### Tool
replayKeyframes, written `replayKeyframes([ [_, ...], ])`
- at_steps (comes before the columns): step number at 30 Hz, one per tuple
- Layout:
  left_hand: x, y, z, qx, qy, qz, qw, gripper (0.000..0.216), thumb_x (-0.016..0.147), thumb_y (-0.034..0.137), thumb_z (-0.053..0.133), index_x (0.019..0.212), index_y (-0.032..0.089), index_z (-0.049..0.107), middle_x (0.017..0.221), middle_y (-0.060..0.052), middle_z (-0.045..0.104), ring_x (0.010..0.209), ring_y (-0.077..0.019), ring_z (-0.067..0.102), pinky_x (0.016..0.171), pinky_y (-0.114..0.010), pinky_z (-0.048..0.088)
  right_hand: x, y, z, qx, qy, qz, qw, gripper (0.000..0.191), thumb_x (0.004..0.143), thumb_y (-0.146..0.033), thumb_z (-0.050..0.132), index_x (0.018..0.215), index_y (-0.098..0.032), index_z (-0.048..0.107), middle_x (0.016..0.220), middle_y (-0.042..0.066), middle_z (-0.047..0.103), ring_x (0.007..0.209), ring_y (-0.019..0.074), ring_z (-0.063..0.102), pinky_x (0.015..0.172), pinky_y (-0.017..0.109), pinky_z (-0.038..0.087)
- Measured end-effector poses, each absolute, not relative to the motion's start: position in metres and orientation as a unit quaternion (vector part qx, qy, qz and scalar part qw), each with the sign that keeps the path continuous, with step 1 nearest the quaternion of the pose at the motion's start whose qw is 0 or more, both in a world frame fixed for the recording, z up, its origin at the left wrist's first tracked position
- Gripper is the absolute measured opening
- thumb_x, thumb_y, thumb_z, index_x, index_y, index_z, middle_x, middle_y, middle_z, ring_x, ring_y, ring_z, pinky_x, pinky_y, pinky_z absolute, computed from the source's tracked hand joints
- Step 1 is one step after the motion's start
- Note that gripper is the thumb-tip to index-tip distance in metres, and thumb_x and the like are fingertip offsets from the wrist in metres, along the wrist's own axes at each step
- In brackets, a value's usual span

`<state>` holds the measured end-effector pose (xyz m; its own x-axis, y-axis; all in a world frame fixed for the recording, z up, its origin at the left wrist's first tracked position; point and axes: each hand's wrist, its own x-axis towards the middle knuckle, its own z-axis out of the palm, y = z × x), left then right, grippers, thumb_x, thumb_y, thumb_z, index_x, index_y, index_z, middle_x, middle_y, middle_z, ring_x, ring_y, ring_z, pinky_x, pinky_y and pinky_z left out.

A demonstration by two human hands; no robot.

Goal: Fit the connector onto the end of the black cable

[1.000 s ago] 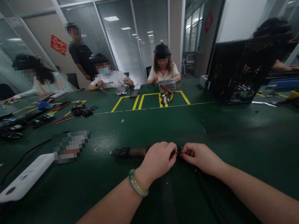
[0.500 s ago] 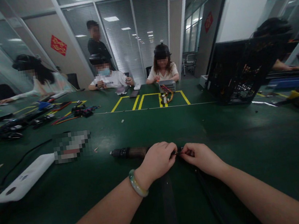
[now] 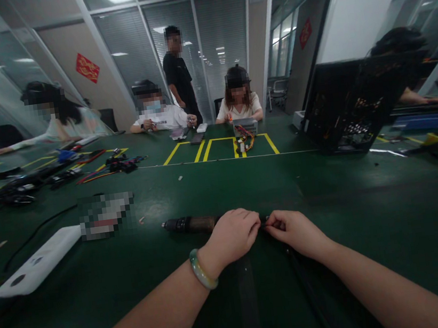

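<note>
A dark electric screwdriver [image 3: 197,224] lies sideways on the green table, its metal tip pointing left. My left hand [image 3: 234,234], with a green bangle at the wrist, is closed over the tool's rear part and hides most of it. Close beside it on the right, my right hand [image 3: 294,229] has thumb and fingers pinched together. Something small and dark shows between the two hands; its kind is too small to make out. A long black strip [image 3: 310,286] runs from below my right hand toward the near edge.
At left lies a white oblong device [image 3: 40,260] with a black cord. Behind it are tangled cables [image 3: 122,161]. A black computer case [image 3: 344,104] stands at right. Several people sit around the table; one person [image 3: 179,78] stands behind.
My hands stay in nearly the same place. The small gold-tipped piece seen between them earlier no longer shows. The standing person has moved to the right.
</note>
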<state>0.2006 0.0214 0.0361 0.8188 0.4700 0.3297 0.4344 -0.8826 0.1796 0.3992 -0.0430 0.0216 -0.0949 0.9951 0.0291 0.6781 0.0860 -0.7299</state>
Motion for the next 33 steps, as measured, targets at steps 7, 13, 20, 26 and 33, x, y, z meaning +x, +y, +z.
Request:
replayKeyframes([
  [7,0.1995,0.0208,0.0368,0.95,0.241,0.19,0.065,0.012,0.09,0.022,0.055,0.102,0.02,0.056,0.094,-0.004,0.062,0.091,-0.0201,0.059,0.085,-0.037,0.047,0.3989,-0.0428,0.0217,-0.611,-0.681,0.29,0.282,0.011,0.089,-0.029,0.058,0.086,-0.021,0.065,0.079,-0.001,0.069,0.068,0.0148,0.062,0.059,0.023,0.043],
  [13,0.1994,0.0217,0.0353,0.951,0.24,0.185,0.066,0.006,0.09,0.021,0.054,0.096,0.02,0.056,0.097,-0.004,0.063,0.093,-0.02,0.059,0.088,-0.038,0.046,0.3987,-0.0433,0.0224,-0.611,-0.676,0.3,0.281,0.012,0.089,-0.029,0.057,0.089,-0.021,0.066,0.083,0.0,0.07,0.071,0.0152,0.064,0.06,0.023,0.044],
  [20,0.1995,0.0209,0.0363,0.952,0.237,0.184,0.061,0.006,0.092,0.02,0.051,0.096,0.02,0.057,0.096,-0.004,0.063,0.094,-0.0201,0.059,0.088,-0.037,0.046,0.3976,-0.0435,0.0247,-0.618,-0.677,0.288,0.278,0.012,0.088,-0.03,0.058,0.087,-0.021,0.066,0.08,0.0,0.069,0.067,0.0148,0.062,0.057,0.023,0.043],
  [26,0.1995,0.0212,0.0358,0.954,0.229,0.183,0.058,0.009,0.094,0.02,0.049,0.094,0.019,0.057,0.096,-0.005,0.063,0.094,-0.0206,0.059,0.087,-0.038,0.046,0.3975,-0.0439,0.0258,-0.616,-0.68,0.289,0.273,0.012,0.089,-0.03,0.058,0.088,-0.022,0.067,0.08,-0.001,0.069,0.067,0.0149,0.062,0.058,0.024,0.043],
  [33,0.1996,0.0217,0.0348,0.953,0.232,0.187,0.06,0.009,0.093,0.02,0.049,0.094,0.02,0.058,0.095,-0.004,0.063,0.094,-0.0201,0.059,0.087,-0.038,0.046,0.3983,-0.0433,0.0256,-0.614,-0.683,0.285,0.275,0.01,0.088,-0.029,0.059,0.088,-0.022,0.067,0.081,-0.001,0.07,0.069,0.0151,0.062,0.059,0.023,0.043],
])
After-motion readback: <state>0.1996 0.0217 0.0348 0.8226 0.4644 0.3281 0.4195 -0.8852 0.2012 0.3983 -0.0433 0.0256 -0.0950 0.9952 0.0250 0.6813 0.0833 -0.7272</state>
